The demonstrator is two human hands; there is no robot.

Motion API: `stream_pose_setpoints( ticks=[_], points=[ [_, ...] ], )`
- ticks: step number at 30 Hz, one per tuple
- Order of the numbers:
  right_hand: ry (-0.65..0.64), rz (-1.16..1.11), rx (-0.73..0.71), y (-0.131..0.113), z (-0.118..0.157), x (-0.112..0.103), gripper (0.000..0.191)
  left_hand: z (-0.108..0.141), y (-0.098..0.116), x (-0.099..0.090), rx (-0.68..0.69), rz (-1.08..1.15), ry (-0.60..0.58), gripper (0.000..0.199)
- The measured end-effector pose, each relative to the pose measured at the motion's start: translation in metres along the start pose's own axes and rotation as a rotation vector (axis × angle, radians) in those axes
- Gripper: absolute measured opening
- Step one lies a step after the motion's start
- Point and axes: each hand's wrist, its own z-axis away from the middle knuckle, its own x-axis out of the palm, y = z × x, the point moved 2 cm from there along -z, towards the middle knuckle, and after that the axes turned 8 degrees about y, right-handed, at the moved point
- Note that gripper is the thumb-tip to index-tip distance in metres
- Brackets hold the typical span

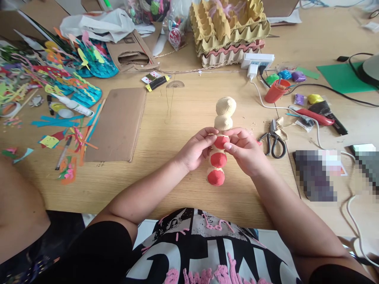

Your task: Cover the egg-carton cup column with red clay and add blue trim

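Between my hands is a strip of egg carton cups point(224, 122), a row of several round bumps. The far two bumps are bare and cream-coloured; the nearer ones carry smooth red coverings that look like clay. My left hand point(197, 146) pinches the strip's left side near the middle. On the opposite side, the thumb of my right hand point(244, 152) presses against the upper red bump while its fingers rest along the edge. Black-handled scissors point(274, 140) lie just right of my right hand.
A cardboard sheet point(115, 126) and scattered paper scraps lie left. Stacked egg trays point(227, 31) and a white power strip point(258, 60) stand at the back. An orange cup point(276, 92), clay packets and a white cable point(316, 130) are right. Another person's arm point(20, 209) is at left.
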Motion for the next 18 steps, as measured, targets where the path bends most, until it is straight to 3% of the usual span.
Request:
stream_pose_setpoints(
  ticks=[9,18],
  points=[
    [0.046,-0.048,-0.018,0.006,0.0017,0.0044,0.045,0.0031,0.0009,0.0041,0.026,-0.025,0.01,0.046],
    [0.074,-0.067,0.1,0.0103,0.0008,0.0003,0.048,-0.0014,-0.0043,-0.0016,-0.019,-0.007,0.067,0.044]
  ],
)
